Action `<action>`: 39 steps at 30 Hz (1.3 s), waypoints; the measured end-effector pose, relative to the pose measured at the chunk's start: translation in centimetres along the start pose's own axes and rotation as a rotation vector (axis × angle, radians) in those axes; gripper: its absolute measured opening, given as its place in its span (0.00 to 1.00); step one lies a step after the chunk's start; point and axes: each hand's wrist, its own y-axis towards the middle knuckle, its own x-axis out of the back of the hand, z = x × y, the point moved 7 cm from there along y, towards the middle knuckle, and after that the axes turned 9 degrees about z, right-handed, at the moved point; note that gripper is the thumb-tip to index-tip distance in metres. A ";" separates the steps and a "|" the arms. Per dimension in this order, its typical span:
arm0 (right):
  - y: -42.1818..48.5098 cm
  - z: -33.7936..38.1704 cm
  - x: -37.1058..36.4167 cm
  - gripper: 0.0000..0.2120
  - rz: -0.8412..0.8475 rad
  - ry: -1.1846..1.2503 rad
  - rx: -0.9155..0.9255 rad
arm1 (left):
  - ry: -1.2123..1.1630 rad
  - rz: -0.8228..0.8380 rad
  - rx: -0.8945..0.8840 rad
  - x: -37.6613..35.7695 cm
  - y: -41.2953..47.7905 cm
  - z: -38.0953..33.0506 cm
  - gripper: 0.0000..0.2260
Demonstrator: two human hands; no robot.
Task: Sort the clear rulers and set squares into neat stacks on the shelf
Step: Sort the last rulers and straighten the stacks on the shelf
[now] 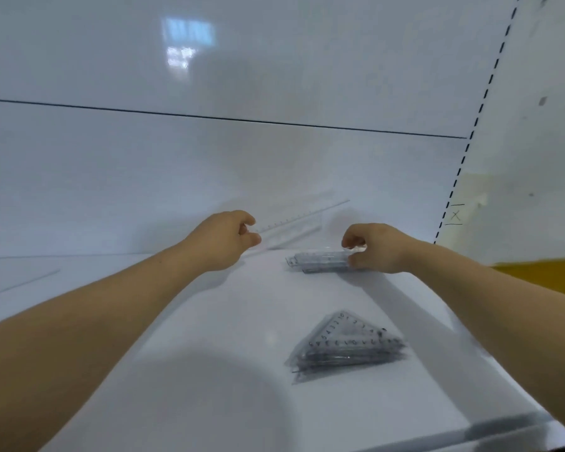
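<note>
White shelf (209, 321), glossy back panel (274, 158). We see a long clear ruler (302, 216) lying far centre, slanting away to the right. Set-square stack (346, 349) sits near right, roughly squared. Short ruler stack (320, 261) lies beyond it, mid right. Right hand (380, 247) grips that stack's right end, thumb on the near side, fingers on the far side. Left hand (222, 239) is curled at the long ruler's left end; we cannot tell if it pinches it.

Step, we judge: squaring the ruler stack. To do it well, press both long edges flush, butt the ends even, and keep it apart from the triangles.

Writing: scale digits on the top set square, 1–4 and 10 legible. Hand-drawn X (455, 215) on the right wall (535, 158), beside a dashed line (480, 109).
</note>
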 end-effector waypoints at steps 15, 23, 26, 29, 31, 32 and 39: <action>0.6 -8.1 0.7 0.37 0.223 -0.123 -0.131 | 0.079 0.142 0.032 -5.5 4.1 -6.4 0.20; -1.4 -13.7 0.7 0.37 0.223 -0.083 -0.272 | 0.233 0.302 0.016 -9.8 6.2 -7.9 0.21; -1.5 -14.1 0.5 0.39 0.219 -0.049 -0.255 | 0.234 0.315 0.033 -10.2 6.5 -7.7 0.21; -1.4 -13.8 0.6 0.39 0.209 -0.014 -0.226 | 0.236 0.313 0.023 -10.1 6.5 -7.9 0.19; -1.3 -13.4 0.8 0.39 0.206 -0.020 -0.207 | 0.227 0.311 0.021 -10.0 6.5 -7.9 0.18; -1.2 -13.2 0.9 0.39 0.201 -0.027 -0.197 | 0.226 0.309 0.021 -9.9 6.4 -7.9 0.17; -0.4 -10.9 1.4 0.38 0.208 -0.089 -0.126 | 0.187 0.344 0.071 -9.7 5.8 -7.5 0.26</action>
